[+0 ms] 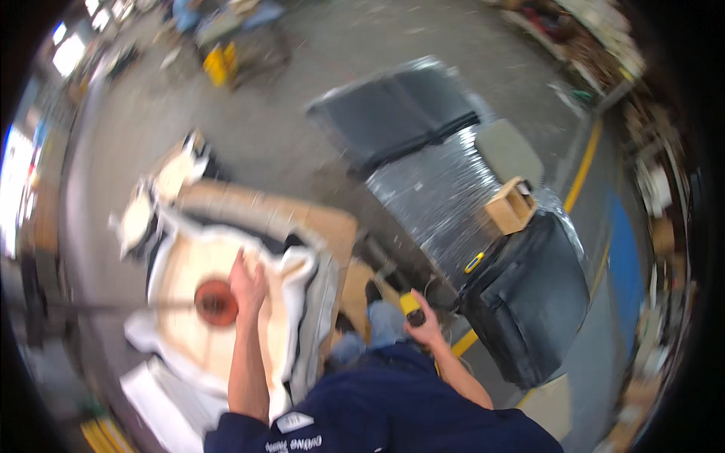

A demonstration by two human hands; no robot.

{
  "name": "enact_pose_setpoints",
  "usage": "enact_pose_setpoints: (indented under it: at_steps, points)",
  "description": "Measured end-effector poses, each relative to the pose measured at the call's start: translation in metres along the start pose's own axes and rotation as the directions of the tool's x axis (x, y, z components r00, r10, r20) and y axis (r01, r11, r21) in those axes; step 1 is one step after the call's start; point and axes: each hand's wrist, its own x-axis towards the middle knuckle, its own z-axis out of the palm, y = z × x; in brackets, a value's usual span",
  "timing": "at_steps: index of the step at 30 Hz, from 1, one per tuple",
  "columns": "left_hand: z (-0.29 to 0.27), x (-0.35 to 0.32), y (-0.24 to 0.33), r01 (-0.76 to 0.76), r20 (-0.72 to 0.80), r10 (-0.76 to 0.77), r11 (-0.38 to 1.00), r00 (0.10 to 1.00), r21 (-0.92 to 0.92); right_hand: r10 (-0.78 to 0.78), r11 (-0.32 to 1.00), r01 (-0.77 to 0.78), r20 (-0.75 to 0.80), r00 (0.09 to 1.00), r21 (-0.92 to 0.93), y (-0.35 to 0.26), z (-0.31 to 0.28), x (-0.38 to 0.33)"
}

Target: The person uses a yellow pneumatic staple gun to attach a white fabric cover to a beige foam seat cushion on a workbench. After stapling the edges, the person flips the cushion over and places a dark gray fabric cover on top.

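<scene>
My left hand (247, 285) reaches over a pale wooden panel (257, 332), its fingers stretched out. Right beside it is a round red disc (217, 302) with a dark centre, on a long dark bar running in from the left; whether the hand touches it I cannot tell. White padding (162, 275) and dark fabric edge the panel, on a surface covered with brown cardboard (325, 226). My right hand (428, 325), near my body, is closed round a yellow and black hand tool (411, 306) whose exact kind is unclear.
To the right, black upholstered pieces (529, 302) and a plastic-wrapped surface (430, 200) carry an open wooden box (511, 208) and a yellow utility knife (474, 262). Smaller padded pieces (175, 175) lie beyond the panel. A yellow object (220, 65) stands far off.
</scene>
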Motion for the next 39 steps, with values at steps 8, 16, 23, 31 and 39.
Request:
enact_pose_setpoints:
  at_steps: [8, 16, 23, 31, 39]
  points:
    - [-0.082, -0.134, 0.115, 0.056, 0.421, -0.156, 0.969, 0.894, 0.239, -0.048, 0.998, 0.012, 0.649, 0.759, 0.061, -0.154, 0.018, 0.051]
    - [-0.05, -0.141, 0.095, 0.043, 0.255, -0.117, 0.96, 0.96, 0.277, -0.13, 0.988, 0.023, 0.76, 0.637, 0.15, -0.172, 0.069, 0.075]
    - [-0.051, -0.128, 0.092, -0.045, 0.199, -0.034, 0.923, 0.979, 0.382, -0.197, 0.98, 0.165, 0.712, 0.674, 0.115, -0.187, 0.083, 0.084]
    - [-0.036, -0.099, 0.071, -0.201, 0.145, 0.156, 0.901, 0.977, 0.384, -0.147, 0.988, 0.139, 0.688, 0.71, 0.067, -0.198, 0.094, 0.096]
    - [-0.028, -0.086, 0.043, -0.14, 0.129, 0.1, 0.923, 0.987, 0.358, 0.121, 0.991, -0.035, 0.779, 0.615, -0.127, -0.256, 0.125, 0.133]
